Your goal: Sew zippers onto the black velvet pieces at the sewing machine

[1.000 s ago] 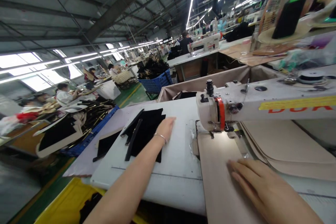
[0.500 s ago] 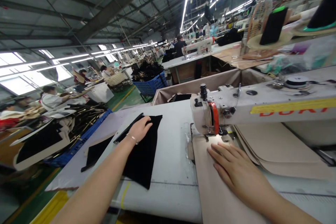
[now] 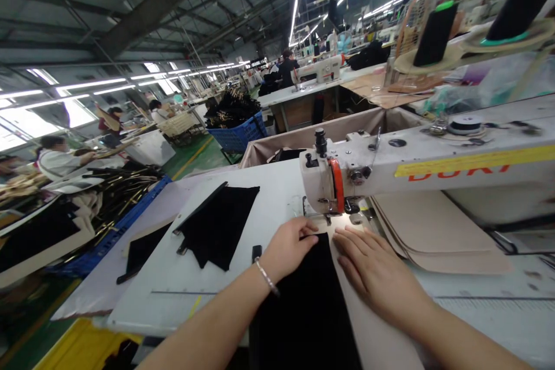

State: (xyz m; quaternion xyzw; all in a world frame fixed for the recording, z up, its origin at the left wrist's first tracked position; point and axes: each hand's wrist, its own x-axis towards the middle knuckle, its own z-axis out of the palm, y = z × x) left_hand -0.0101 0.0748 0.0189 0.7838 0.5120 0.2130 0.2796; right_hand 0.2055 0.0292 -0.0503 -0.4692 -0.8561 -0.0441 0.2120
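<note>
A white sewing machine (image 3: 390, 165) stands on the white table (image 3: 225, 289) in front of me. My left hand (image 3: 288, 245) is closed on the top edge of a black fabric piece (image 3: 307, 306), which lies on a beige panel (image 3: 381, 329) just before the needle. My right hand (image 3: 375, 266) rests flat and open on the beige panel, beside the black piece's right edge. A stack of black fabric pieces (image 3: 214, 222) lies on the table to the left.
A pile of beige panels (image 3: 433, 231) sits under the machine arm at right. Black thread cones (image 3: 433, 34) stand behind the machine. Blue crates (image 3: 240, 136) of black pieces and other workers (image 3: 56, 153) at sewing tables fill the hall to the left and behind.
My left hand took a black piece from the stack at left and brought it onto the beige panel by the needle. My right hand slid up towards the needle.
</note>
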